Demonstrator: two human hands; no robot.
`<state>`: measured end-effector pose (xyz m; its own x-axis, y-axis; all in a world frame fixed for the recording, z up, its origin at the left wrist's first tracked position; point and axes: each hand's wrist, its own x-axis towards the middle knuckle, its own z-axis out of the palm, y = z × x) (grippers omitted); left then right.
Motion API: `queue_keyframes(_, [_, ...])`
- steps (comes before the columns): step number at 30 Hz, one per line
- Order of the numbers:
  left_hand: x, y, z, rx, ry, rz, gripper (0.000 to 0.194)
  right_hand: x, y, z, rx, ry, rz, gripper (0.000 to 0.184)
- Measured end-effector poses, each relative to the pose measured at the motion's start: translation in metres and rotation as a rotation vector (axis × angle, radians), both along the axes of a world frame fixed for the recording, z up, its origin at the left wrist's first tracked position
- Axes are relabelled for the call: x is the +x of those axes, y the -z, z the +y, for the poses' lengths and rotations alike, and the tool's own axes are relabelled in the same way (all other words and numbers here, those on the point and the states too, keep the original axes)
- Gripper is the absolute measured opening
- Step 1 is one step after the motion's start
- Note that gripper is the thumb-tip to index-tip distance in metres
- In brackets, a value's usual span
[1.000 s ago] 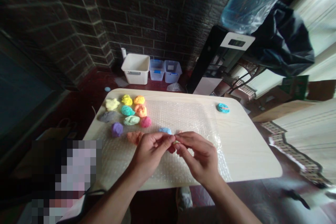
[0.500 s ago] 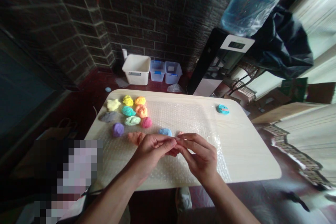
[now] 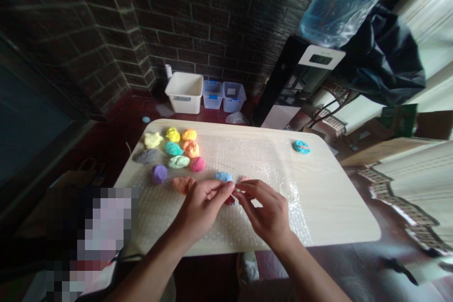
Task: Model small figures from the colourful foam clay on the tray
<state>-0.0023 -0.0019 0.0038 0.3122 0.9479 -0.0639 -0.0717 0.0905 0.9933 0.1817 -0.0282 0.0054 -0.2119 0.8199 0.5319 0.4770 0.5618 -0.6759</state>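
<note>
Over the bubble wrap [image 3: 244, 151], my left hand [image 3: 207, 200] and my right hand [image 3: 267, 205] meet, both with bent fingers pinched near the tips. Whatever sits between the fingertips is too small and covered to make out. A dark red piece [image 3: 230, 200] shows just beneath the left fingers; whether it is held or lying there I cannot tell. Just beyond the hands is a light blue clay lump [image 3: 222, 177]. A brown-orange clay lump [image 3: 181, 184] lies left, partly covered by my left hand. Behind the right fingers peeks a pinkish lump [image 3: 244, 178].
Several coloured clay lumps, including a purple one [image 3: 159, 174] and a pink one [image 3: 197, 164], lie on the table's left. A blue round piece [image 3: 301, 146] is at the back right of the table [image 3: 332, 193]. Bins [image 3: 184, 94] and a water dispenser [image 3: 293, 80] stand beyond.
My right hand has shifted slightly left, and its fingertips have drawn a little apart from my left thumb. The dark red piece now shows more plainly below the fingers.
</note>
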Motion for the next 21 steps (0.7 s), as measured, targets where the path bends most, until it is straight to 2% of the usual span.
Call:
queue_keyframes(2, [-0.003, -0.002, 0.000, 0.065, -0.022, 0.082, 0.040, 0.002, 0.003, 0.001, -0.059, 0.005, 0.016, 0.014])
queue_keyframes(4, [-0.006, -0.004, 0.000, 0.129, -0.073, 0.164, 0.038, 0.004, 0.006, 0.003, -0.161, 0.041, 0.119, 0.006])
queue_keyframes(7, [-0.010, -0.005, 0.001, 0.218, -0.169, 0.271, 0.035, 0.008, 0.011, 0.011, -0.350, 0.104, 0.428, 0.015])
queue_keyframes(9, [-0.011, -0.004, 0.002, 0.292, -0.182, 0.359, 0.033, 0.011, 0.014, 0.018, -0.428, 0.106, 0.605, 0.022])
queue_keyframes(11, [-0.011, -0.004, 0.003, 0.384, -0.164, 0.469, 0.034, 0.014, 0.016, 0.024, -0.480, 0.104, 0.694, 0.027])
queue_keyframes(16, [-0.009, -0.002, 0.005, 0.552, -0.104, 0.652, 0.028, 0.015, 0.020, 0.028, -0.585, 0.132, 0.735, 0.039])
queue_keyframes(21, [-0.009, 0.006, 0.004, 0.564, -0.020, 0.661, 0.023, 0.015, 0.016, 0.024, -0.645, 0.144, 0.702, 0.042])
